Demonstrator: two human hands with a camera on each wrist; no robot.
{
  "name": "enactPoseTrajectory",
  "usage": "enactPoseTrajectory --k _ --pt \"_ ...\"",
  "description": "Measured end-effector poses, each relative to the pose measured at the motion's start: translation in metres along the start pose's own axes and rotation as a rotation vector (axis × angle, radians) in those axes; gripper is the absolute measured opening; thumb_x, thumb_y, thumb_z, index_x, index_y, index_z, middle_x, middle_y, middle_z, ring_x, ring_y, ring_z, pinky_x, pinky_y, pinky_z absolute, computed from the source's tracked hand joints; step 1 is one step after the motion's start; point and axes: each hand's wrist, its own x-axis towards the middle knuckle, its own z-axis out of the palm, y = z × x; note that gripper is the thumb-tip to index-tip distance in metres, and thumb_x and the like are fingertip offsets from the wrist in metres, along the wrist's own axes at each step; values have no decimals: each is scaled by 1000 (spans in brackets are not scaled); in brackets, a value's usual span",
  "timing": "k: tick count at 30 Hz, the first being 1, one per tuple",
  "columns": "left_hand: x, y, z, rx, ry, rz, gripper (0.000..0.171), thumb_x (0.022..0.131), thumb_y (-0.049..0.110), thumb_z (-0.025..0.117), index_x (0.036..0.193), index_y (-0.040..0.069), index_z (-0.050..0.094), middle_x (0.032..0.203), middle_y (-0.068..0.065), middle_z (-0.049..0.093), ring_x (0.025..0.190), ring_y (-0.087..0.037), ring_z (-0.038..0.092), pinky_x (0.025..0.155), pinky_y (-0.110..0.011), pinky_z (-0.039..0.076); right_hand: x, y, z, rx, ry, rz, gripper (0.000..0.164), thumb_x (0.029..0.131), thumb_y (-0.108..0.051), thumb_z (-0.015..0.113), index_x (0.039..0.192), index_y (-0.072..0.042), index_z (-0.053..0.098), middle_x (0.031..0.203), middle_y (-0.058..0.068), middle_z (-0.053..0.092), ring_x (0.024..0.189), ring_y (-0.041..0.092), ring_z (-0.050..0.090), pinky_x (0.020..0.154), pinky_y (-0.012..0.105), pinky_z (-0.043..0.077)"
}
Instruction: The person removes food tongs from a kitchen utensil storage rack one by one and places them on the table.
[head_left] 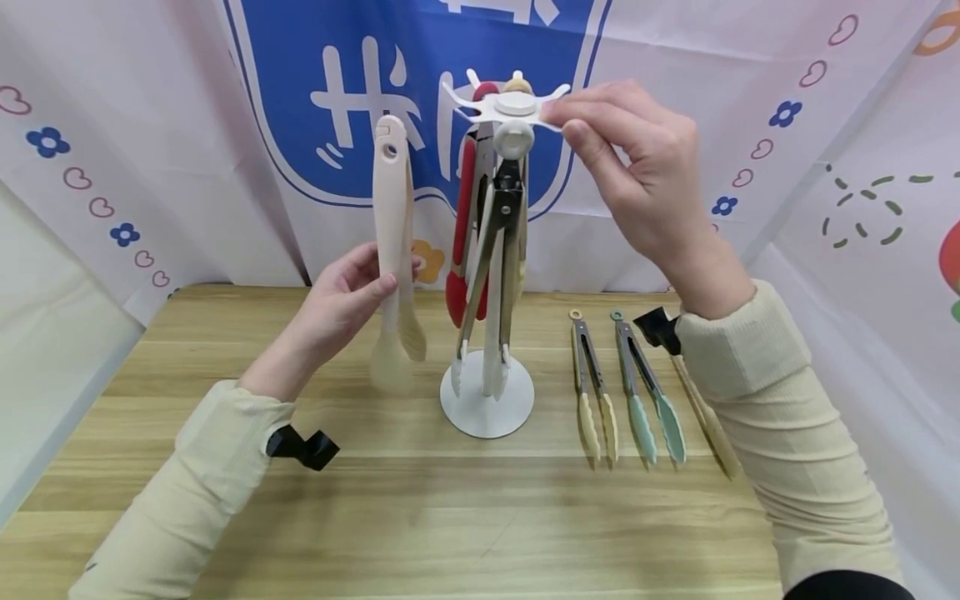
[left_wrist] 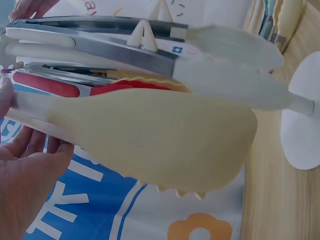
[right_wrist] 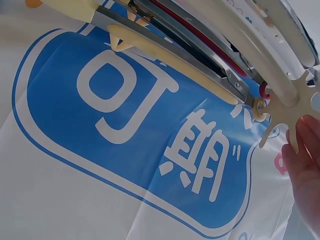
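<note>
My left hand (head_left: 341, 292) holds cream tongs (head_left: 390, 217) upright, left of a white utensil stand. In the left wrist view their broad pale head (left_wrist: 160, 135) fills the middle, with a toothed lower edge. My right hand (head_left: 637, 158) pinches an arm of the stand's hooked top (head_left: 517, 104) between thumb and fingers. From the hooks hang white-tipped steel tongs (head_left: 506, 200) in front, red tongs (head_left: 463, 200) to the left, and pale yellow-tipped tongs (right_wrist: 165, 55) behind. The cream tongs are apart from the hooks.
The stand's round white base (head_left: 487, 417) rests on the wooden table (head_left: 412, 517). To its right lie yellow-tipped tongs (head_left: 596, 392) and mint-green tongs (head_left: 648, 392). A long beige item (head_left: 708, 417) is partly hidden by my right sleeve. A printed cloth (head_left: 300, 233) hangs behind.
</note>
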Motion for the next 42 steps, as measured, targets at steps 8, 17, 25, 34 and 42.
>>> enactPoseTrajectory --k 8,17,25,34,42 --pt "-3 -1 -1 8 83 -45 37 91 10 54 125 3 41 118 -10 52 111 -19 47 93 -23 39 2 5 -2 22 -16 -16 17 84 1 55 93 3 69 95 13 67 93 22 58 84 26 45" --pt "-5 -4 -5 -1 128 -45 30 91 9 55 119 6 45 112 -6 55 105 -14 50 89 -21 41 4 7 -1 51 -17 -70 18 85 -3 53 93 4 68 95 15 67 93 22 59 87 29 45" --pt "-8 -7 -12 51 172 -66 31 91 11 55 119 5 45 106 0 57 101 -15 51 87 -20 42 5 8 0 74 -15 -92 16 86 1 53 92 4 68 93 15 67 92 21 59 85 30 45" --pt "-9 -7 -15 72 201 -127 28 89 11 57 115 7 46 103 4 60 98 -10 54 87 -17 43 5 8 -1 63 -11 -94 15 86 4 55 91 4 69 92 14 68 90 21 59 83 28 46" --pt "-9 -8 -18 246 214 -247 36 90 15 57 119 0 42 100 4 55 93 -9 53 82 -17 43 5 7 -2 45 -22 -78 14 86 4 56 92 4 69 93 13 68 86 20 57 77 24 44"
